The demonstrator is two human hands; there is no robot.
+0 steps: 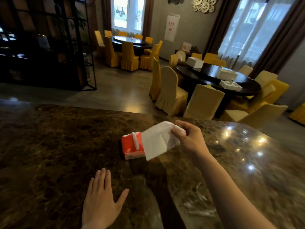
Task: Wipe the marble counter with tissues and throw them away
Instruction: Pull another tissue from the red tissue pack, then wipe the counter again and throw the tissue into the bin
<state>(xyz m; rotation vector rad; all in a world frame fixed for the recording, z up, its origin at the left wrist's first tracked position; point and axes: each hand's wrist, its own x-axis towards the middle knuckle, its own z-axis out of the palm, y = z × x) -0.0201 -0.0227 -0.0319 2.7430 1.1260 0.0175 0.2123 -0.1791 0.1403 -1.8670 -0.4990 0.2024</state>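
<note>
Brown marble counter (49, 146) fills the foreground. At its middle lies an orange tissue pack (132, 146), long axis running away from the person, slot on top. Just right of the pack, the right hand (189, 138) pinches a white tissue (158, 141) hanging down-left over it. Nearer than the pack, the left hand (102, 200) rests flat, fingers together, thumb spread.

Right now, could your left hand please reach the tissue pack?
Probably yes: the left hand lies flat and empty on the counter, with bare marble between it and the tissue pack. The right hand holds a tissue beside it.
</note>
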